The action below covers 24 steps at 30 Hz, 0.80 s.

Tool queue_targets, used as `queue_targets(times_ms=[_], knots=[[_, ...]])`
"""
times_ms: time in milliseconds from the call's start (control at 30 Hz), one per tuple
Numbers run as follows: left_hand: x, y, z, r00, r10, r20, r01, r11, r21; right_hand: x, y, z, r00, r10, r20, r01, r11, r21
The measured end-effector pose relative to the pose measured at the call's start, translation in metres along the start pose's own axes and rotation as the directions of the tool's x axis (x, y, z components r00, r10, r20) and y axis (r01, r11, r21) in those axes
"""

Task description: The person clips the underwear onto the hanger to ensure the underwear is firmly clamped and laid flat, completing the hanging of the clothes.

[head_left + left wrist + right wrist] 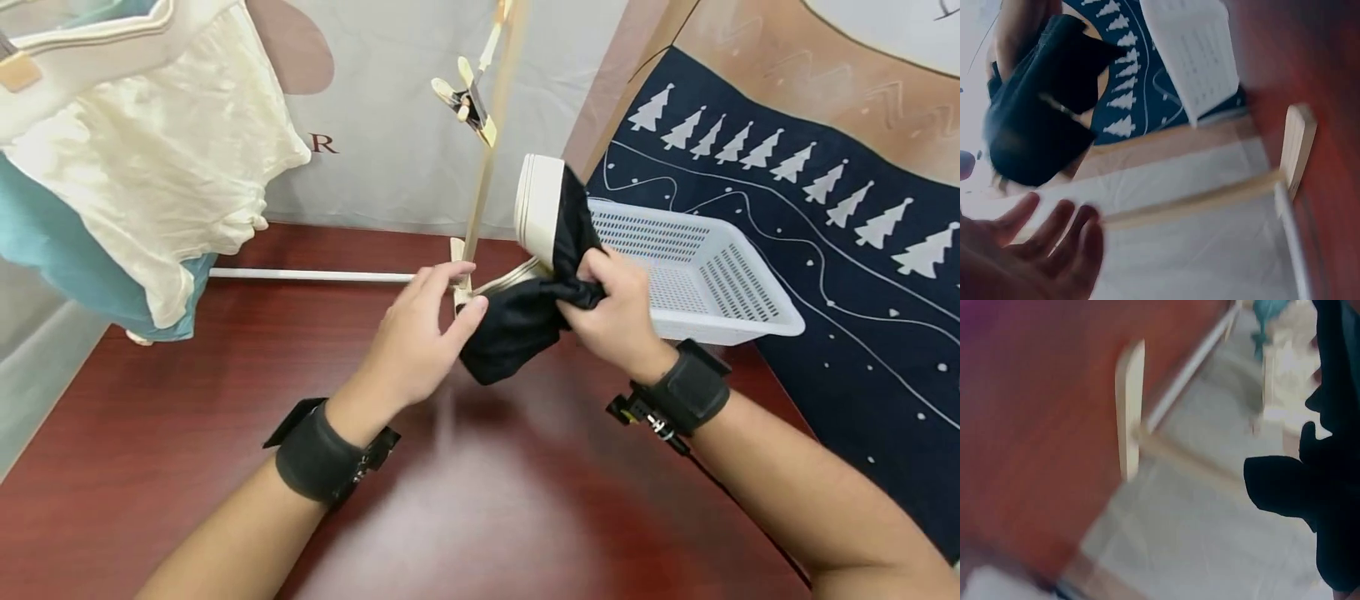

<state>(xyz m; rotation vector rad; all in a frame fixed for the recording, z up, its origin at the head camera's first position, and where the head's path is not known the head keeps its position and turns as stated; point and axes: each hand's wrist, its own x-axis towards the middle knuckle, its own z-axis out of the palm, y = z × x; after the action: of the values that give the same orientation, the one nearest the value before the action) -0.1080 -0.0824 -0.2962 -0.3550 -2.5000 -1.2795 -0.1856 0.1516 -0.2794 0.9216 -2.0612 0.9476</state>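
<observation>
A black garment [525, 321] with a wide white waistband [538, 204] hangs bunched above the red-brown table [225, 392]. My right hand [600, 287] grips its upper part in curled fingers. My left hand [456, 292] is beside it with relaxed fingers, the thumb touching the fabric's left edge; the left wrist view shows those fingers [1054, 240] spread and holding nothing, with the black garment [1035, 125] beyond them. In the right wrist view the black garment [1329, 487] fills the right side.
A wooden rack post [486, 167] with a clothespin [468, 100] rises just behind the hands, its foot [1297, 147] on the table. A white basket [697, 267] stands at the right. A cream top [165, 150] and teal cloth [45, 242] hang at the left.
</observation>
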Motion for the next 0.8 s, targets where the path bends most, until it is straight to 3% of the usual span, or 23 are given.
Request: queue_targets(times_ms=[67,133,233,333,400,433,500,567,600,667,733,800], knots=[[0.002,-0.002,0.005,0.993,-0.056,0.101,0.061,0.997,-0.052,-0.011,-0.004,0.005,0.999,0.023,0.038,-0.024,0.999,0.026],[0.004,-0.003,0.011,0.987,-0.071,0.146,0.086,0.991,-0.098,-0.019,-0.007,0.01,0.994,0.063,0.094,-0.07,0.995,0.069],[0.005,-0.004,0.016,0.992,-0.048,0.115,0.064,0.988,-0.141,-0.028,-0.008,0.015,0.969,0.143,0.201,-0.171,0.977,0.128],[0.006,-0.005,0.017,0.997,-0.026,0.073,0.035,0.991,-0.132,-0.035,-0.005,0.017,0.915,0.195,0.352,-0.276,0.941,0.196],[0.006,-0.006,0.017,0.998,-0.016,0.063,0.023,0.993,-0.112,-0.038,-0.004,0.016,0.851,0.203,0.485,-0.368,0.889,0.272],[0.006,-0.007,0.017,0.998,-0.011,0.062,0.018,0.995,-0.102,-0.04,-0.004,0.015,0.812,0.203,0.547,-0.429,0.843,0.324],[0.005,-0.008,0.017,0.998,0.006,0.068,0.0,0.996,-0.087,-0.041,-0.006,0.014,0.749,0.211,0.628,-0.562,0.705,0.433],[0.003,-0.009,0.017,0.997,0.033,0.065,-0.029,0.998,-0.062,-0.039,-0.008,0.015,0.697,0.256,0.67,-0.688,0.503,0.523],[0.003,-0.01,0.018,0.997,0.05,0.064,-0.047,0.998,-0.05,-0.038,-0.01,0.016,0.682,0.294,0.669,-0.723,0.409,0.557],[0.002,-0.01,0.019,0.994,0.086,0.066,-0.084,0.996,-0.023,-0.032,-0.01,0.019,0.658,0.373,0.655,-0.751,0.262,0.606],[0.001,-0.01,0.02,0.991,0.116,0.073,-0.117,0.993,0.005,-0.027,-0.006,0.02,0.606,0.426,0.672,-0.777,0.137,0.614],[0.001,-0.009,0.02,0.987,0.138,0.077,-0.141,0.99,0.027,-0.023,-0.001,0.018,0.564,0.425,0.708,-0.801,0.071,0.595]])
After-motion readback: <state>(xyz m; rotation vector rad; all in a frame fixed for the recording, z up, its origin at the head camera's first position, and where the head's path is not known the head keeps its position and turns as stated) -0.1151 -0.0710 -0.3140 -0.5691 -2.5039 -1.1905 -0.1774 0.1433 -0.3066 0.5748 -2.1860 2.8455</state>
